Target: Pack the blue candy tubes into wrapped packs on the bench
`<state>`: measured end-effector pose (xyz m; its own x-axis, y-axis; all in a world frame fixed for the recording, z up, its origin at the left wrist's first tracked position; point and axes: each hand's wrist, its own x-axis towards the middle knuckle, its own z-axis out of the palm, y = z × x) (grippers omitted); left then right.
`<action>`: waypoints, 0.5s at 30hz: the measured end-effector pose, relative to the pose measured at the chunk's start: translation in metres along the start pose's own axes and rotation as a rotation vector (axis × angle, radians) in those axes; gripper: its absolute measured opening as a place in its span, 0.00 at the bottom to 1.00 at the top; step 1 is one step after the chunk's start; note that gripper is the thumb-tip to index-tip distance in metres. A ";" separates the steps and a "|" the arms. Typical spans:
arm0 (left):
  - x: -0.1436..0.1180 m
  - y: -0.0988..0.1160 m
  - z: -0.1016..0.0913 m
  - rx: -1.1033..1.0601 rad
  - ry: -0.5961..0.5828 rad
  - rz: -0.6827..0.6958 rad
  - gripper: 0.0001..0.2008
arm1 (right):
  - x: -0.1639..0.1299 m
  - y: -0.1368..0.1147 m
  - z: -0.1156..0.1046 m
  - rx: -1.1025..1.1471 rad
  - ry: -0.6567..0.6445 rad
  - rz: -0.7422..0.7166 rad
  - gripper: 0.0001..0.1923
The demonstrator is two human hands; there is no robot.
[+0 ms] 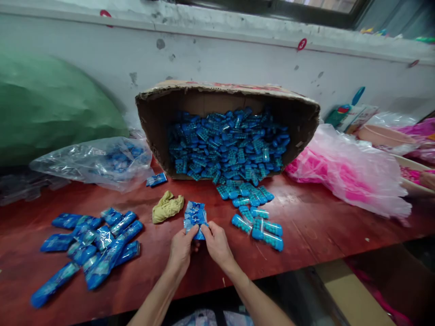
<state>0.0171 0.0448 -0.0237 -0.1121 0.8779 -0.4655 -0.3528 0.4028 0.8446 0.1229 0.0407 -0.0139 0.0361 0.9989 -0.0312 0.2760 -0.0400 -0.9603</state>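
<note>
Between my two hands is a flat blue printed plastic wrapper [195, 213], held by its near end over the red table. My left hand [182, 246] pinches its left edge and my right hand [216, 242] pinches the right edge, thumbs on top. Just to the right lie several clear tubes of small blue beads [268, 237] with blue caps. More such tubes [231, 145] fill a cardboard box [146, 122] tipped on its side. On the left is a loose pile of blue wrapped packets [102, 240].
A crumpled yellow cloth [167, 207] sits left of the wrapper. A clear bag [91, 158] with blue wrappers lies behind it, near a large green sack [54, 108]. Pink-filled plastic bags [353, 167] cover the right side. At the far right another person's hand [427, 179] reaches a basin.
</note>
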 end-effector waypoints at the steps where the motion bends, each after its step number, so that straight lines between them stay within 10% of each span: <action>1: -0.002 0.002 0.001 -0.005 -0.006 -0.003 0.14 | 0.000 0.000 0.000 -0.005 -0.009 -0.010 0.15; 9: -0.016 0.016 -0.009 -0.099 -0.207 -0.198 0.12 | 0.004 -0.004 -0.024 -0.081 -0.117 -0.092 0.17; 15: -0.018 0.015 -0.015 -0.163 -0.099 -0.321 0.10 | 0.014 0.007 -0.068 -0.965 0.070 -0.031 0.11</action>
<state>-0.0002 0.0306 -0.0066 0.1159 0.7379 -0.6649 -0.4992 0.6220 0.6032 0.1909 0.0530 -0.0023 0.0640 0.9973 0.0368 0.9467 -0.0490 -0.3184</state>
